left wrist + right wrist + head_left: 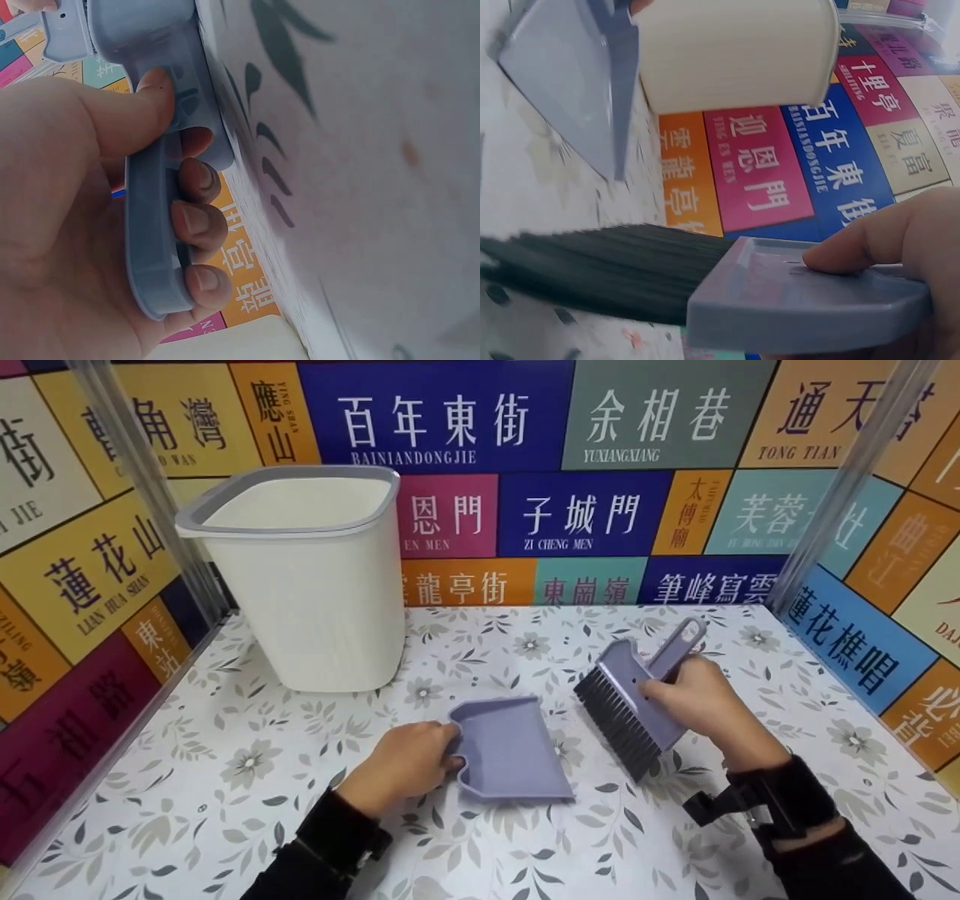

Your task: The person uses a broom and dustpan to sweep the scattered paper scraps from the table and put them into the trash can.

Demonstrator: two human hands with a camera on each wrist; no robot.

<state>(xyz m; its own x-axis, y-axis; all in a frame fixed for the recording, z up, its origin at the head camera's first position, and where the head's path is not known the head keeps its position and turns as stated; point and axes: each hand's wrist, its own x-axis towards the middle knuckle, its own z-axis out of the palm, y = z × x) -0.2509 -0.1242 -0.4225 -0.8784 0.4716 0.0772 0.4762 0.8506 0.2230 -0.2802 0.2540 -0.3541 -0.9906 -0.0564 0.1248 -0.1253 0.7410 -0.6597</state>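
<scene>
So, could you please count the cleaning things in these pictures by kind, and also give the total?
Dustpan: 1, held by the left hand
Hand brush: 1, held by the right hand
Waste bin: 1, standing upright
Total: 3

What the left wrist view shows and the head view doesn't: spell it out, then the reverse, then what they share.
Only left wrist: the left hand's fingertips curled around the handle of the dustpan; from the head, the hand covers that grip.

Only head: the bin's grey rim and a black band on each wrist.

Both: the dustpan, the left hand, the brush and right hand (only partly in the wrist view), the leaf-patterned surface and the lettered wall.
</scene>
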